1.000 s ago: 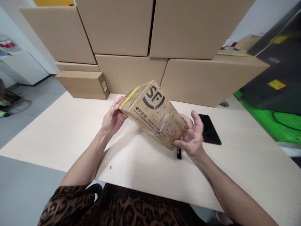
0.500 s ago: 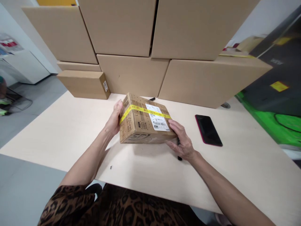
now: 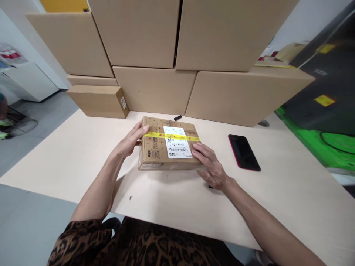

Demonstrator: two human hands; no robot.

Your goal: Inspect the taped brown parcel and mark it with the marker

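Note:
A brown cardboard parcel (image 3: 158, 153) with yellow tape and a white shipping label (image 3: 179, 147) is held between my two hands, label side up. My left hand (image 3: 129, 142) grips its left edge, the fingertips lying over the tape end. At the parcel's right side, my right hand (image 3: 212, 166) has its fingers on the top near the label and its thumb at the lower edge. Whether the underside touches the table is unclear. A small black object (image 3: 210, 187) lies partly hidden under my right hand.
Large cardboard boxes (image 3: 155, 90) are stacked along the table's back. A smaller carton (image 3: 97, 101) stands at the back left. A phone (image 3: 244, 152) with a red edge lies to the right, and a black cap-like piece (image 3: 178, 118) lies behind the parcel.
The parcel has tipped from a tilted pose to nearly flat, its label facing up. My left fingers have shifted onto its top edge. My right hand stays at the right side.

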